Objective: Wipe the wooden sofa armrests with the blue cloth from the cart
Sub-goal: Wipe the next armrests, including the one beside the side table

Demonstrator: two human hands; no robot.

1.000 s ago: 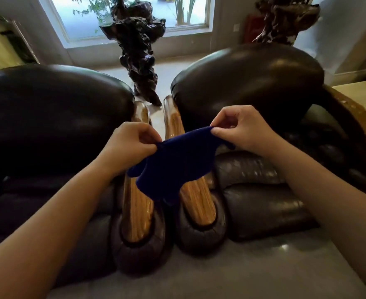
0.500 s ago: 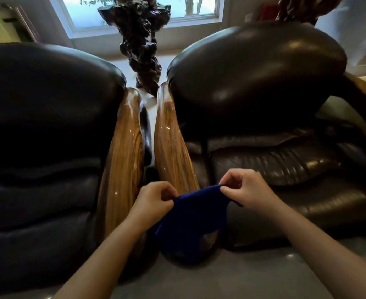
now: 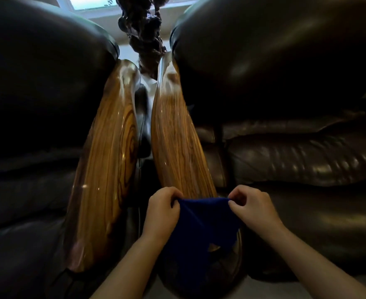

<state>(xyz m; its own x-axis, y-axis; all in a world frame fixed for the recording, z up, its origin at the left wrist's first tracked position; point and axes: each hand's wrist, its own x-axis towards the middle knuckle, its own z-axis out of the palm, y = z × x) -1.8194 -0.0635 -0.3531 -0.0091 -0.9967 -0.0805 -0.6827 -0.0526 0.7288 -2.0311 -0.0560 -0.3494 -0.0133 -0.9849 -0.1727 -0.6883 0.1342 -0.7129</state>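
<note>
Two glossy wooden armrests run away from me side by side: the left armrest (image 3: 106, 160) and the right armrest (image 3: 175, 143). A dark blue cloth (image 3: 201, 225) hangs stretched between my hands over the near end of the right armrest, hiding that end. My left hand (image 3: 162, 210) pinches the cloth's upper left corner. My right hand (image 3: 253, 208) pinches its upper right corner. Both hands hold the cloth just above the wood; whether it touches the wood I cannot tell.
Dark leather sofa seats flank the armrests, one on the left (image 3: 31, 104) and one on the right (image 3: 285, 100). A dark gnarled wooden sculpture (image 3: 144, 37) stands behind the gap between them, under a bright window. Grey floor shows at the bottom right.
The view has moved closer and lower over the armrests. Both hands with the cloth have come down toward the near end of the right armrest, still holding it by its corners.
</note>
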